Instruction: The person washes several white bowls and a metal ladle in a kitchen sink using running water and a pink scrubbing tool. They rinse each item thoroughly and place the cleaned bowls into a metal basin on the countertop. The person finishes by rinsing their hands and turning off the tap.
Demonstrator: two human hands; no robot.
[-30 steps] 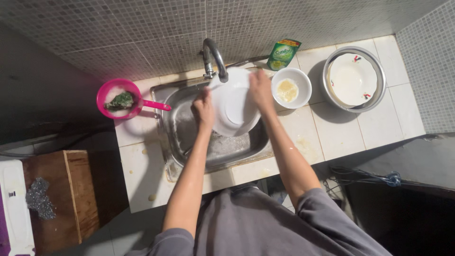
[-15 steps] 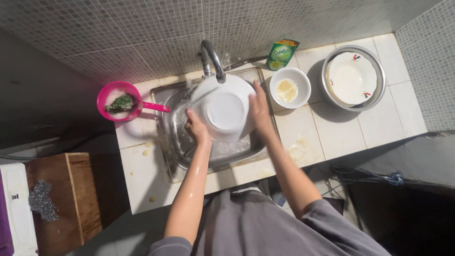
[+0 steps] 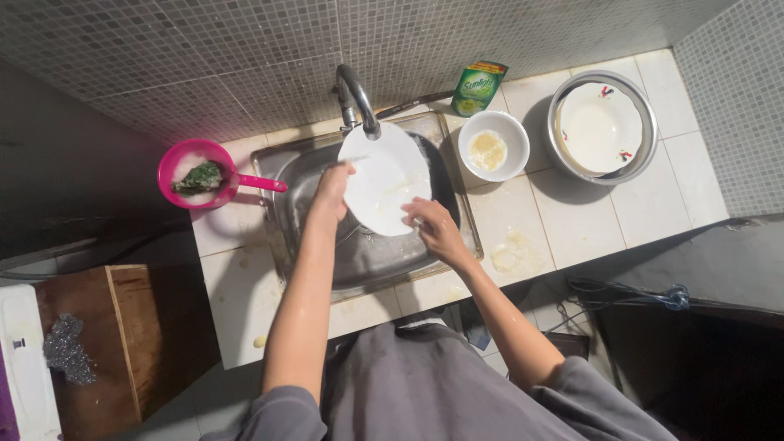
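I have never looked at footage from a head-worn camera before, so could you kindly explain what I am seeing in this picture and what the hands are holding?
There is no machine here: a person wears one camera on the head, and it looks straight down at their own two bare arms. The left hand and the right hand both hold a white plate over a steel sink, just under the curved tap. The left grip is on the plate's left edge, the right on its lower edge.

On the tiled counter stand a small white bowl with something yellowish inside, a green pouch leaning at the wall, and a metal basin with another white plate in it. Left of the sink sits a pink scoop with something green inside. A wooden board lies lower left.
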